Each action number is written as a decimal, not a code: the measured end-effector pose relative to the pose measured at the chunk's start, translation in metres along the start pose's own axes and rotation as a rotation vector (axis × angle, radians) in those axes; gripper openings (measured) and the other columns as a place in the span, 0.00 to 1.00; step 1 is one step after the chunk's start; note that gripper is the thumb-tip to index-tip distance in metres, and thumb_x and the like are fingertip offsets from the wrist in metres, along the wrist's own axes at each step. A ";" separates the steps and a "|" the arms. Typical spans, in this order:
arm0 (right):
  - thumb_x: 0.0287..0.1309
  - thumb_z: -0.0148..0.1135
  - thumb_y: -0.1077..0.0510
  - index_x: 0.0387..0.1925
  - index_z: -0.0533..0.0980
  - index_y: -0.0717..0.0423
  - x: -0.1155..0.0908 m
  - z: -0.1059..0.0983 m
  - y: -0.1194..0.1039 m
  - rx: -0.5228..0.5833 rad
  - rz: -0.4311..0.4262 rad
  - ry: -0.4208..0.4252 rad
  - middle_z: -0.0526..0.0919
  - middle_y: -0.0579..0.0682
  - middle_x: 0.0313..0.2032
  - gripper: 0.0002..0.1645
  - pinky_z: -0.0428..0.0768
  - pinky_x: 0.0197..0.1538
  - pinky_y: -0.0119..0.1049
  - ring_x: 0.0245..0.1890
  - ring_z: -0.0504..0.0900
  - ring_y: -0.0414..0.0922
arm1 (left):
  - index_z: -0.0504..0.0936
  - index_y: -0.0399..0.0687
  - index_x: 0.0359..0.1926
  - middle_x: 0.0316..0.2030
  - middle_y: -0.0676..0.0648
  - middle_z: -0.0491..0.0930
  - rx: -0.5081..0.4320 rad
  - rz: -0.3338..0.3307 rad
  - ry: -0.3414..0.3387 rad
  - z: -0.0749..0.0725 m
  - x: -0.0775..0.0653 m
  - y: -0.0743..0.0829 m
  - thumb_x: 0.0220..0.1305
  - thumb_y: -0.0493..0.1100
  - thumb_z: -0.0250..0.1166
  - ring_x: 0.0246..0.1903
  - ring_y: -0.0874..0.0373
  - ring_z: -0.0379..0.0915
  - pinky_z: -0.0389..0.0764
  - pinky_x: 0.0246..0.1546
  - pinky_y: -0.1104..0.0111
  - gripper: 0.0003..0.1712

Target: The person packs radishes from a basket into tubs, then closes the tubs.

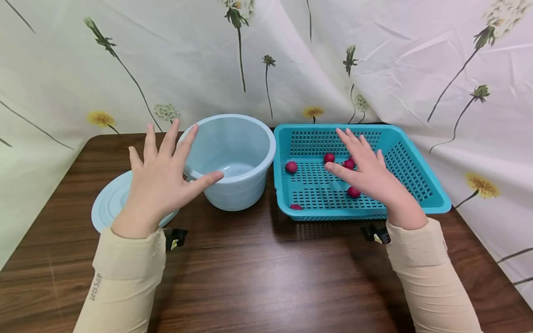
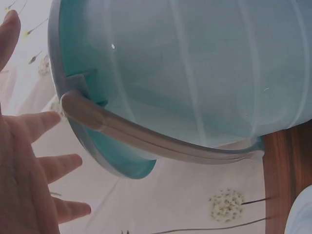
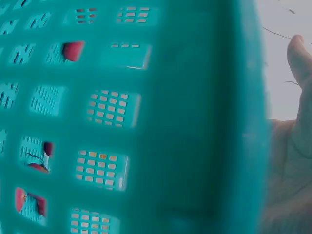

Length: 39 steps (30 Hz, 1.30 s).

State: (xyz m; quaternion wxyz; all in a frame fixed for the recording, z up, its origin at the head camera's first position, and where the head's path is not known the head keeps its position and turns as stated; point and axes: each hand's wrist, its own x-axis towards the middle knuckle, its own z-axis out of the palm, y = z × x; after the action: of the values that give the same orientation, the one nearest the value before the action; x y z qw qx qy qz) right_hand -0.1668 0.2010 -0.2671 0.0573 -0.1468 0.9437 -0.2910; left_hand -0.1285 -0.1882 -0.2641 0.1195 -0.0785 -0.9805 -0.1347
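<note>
With fingers spread, my left hand [image 1: 160,182] hovers over a pale blue round lid [image 1: 107,199] and the left side of a pale blue bucket [image 1: 237,194]. The left wrist view shows the bucket's handle [image 2: 146,139] hanging down its side, held by no fingers. My right hand [image 1: 366,173], fingers extended and thumb out, is above a turquoise slotted basket [image 1: 333,213]. Several small round red fruits or radishes lie in it, such as one red ball [image 1: 291,167] at the left; their exact kind is unclear. Both hands hold nothing. Part of the lid is hidden behind my left hand.
A dark wood table [image 1: 258,277] carries everything, with bucket and basket side by side near its back edge. Behind them hangs a white cloth [image 1: 291,55] printed with dandelions. Black wrist camera mounts [image 1: 176,238] sit by both cuffs.
</note>
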 end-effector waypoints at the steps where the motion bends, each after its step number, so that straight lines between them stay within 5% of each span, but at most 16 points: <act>1: 0.67 0.51 0.31 0.79 0.37 0.34 -0.001 -0.002 0.000 0.019 -0.002 -0.014 0.35 0.44 0.79 0.50 0.28 0.69 0.71 0.79 0.27 0.54 | 0.43 0.67 0.79 0.80 0.47 0.37 -0.015 0.003 0.008 -0.001 0.000 0.000 0.57 0.79 0.55 0.76 0.33 0.19 0.33 0.61 0.23 0.57; 8: 0.71 0.48 0.36 0.79 0.43 0.34 -0.003 -0.019 -0.004 0.156 -0.004 -0.068 0.45 0.49 0.79 0.43 0.50 0.71 0.68 0.78 0.44 0.57 | 0.46 0.64 0.79 0.79 0.48 0.46 -0.220 0.020 0.087 -0.003 0.002 -0.006 0.62 0.71 0.58 0.77 0.35 0.32 0.40 0.65 0.28 0.51; 15: 0.75 0.45 0.42 0.77 0.53 0.46 0.000 -0.030 -0.009 0.338 -0.067 -0.086 0.56 0.49 0.76 0.35 0.53 0.72 0.62 0.76 0.54 0.54 | 0.50 0.64 0.78 0.77 0.49 0.52 -0.412 -0.025 0.148 0.000 0.002 -0.012 0.67 0.64 0.59 0.78 0.41 0.38 0.46 0.67 0.31 0.46; 25: 0.76 0.41 0.41 0.73 0.62 0.52 0.017 -0.042 -0.011 0.399 -0.071 -0.101 0.68 0.57 0.70 0.32 0.66 0.68 0.57 0.67 0.71 0.55 | 0.55 0.62 0.77 0.73 0.49 0.62 -0.710 -0.095 0.238 0.012 0.007 -0.019 0.70 0.54 0.60 0.75 0.55 0.52 0.54 0.72 0.45 0.39; 32: 0.74 0.45 0.39 0.67 0.67 0.54 0.029 -0.049 -0.004 0.335 0.018 -0.139 0.78 0.56 0.60 0.31 0.81 0.53 0.36 0.48 0.84 0.41 | 0.66 0.60 0.72 0.66 0.48 0.73 -0.763 -0.171 0.305 0.016 0.010 -0.021 0.71 0.53 0.59 0.66 0.55 0.67 0.70 0.65 0.58 0.31; 39: 0.73 0.48 0.39 0.63 0.69 0.57 0.040 -0.052 0.010 0.259 0.098 -0.229 0.82 0.55 0.55 0.31 0.83 0.51 0.40 0.43 0.86 0.44 | 0.74 0.54 0.66 0.60 0.48 0.77 -0.755 -0.182 0.368 0.022 0.015 -0.025 0.70 0.49 0.61 0.54 0.65 0.73 0.73 0.52 0.74 0.25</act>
State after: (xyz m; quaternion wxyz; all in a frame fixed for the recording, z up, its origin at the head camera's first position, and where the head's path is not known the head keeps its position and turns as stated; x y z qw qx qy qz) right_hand -0.2174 0.2242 -0.2303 0.1971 -0.1243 0.8915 -0.3885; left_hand -0.1526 -0.2037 -0.2872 0.2428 -0.0045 -0.8278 -0.5057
